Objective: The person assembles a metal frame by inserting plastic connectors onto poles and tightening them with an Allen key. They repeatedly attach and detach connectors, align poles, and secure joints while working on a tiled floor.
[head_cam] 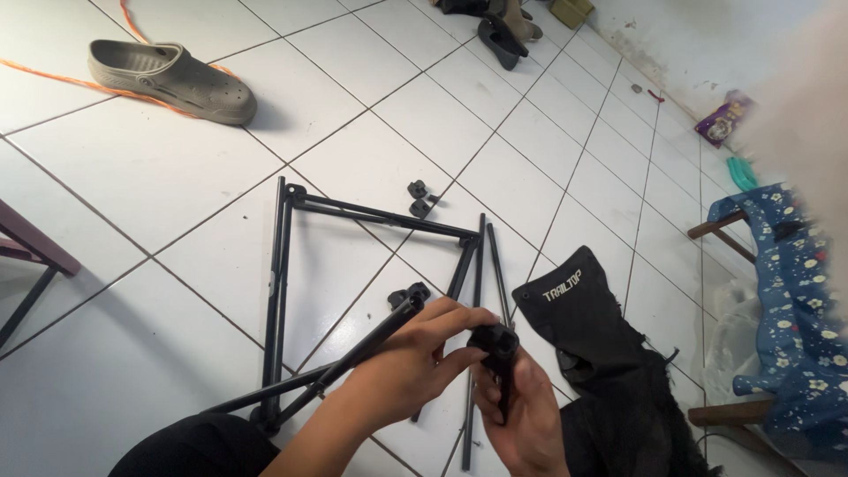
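While both grip, connector (495, 340) sits between left hand (415, 358) and right hand (521, 415).

Black connector (495, 340); black poles (371, 215); black bag (601, 353); grey clog (172, 79); orange cord (53, 77); white tiles (150, 168); blue floral cloth (799, 291).

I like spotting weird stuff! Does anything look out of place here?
Yes: a lone grey-green rubber clog lies on the white tiled floor without its pair, resting on an orange cord.
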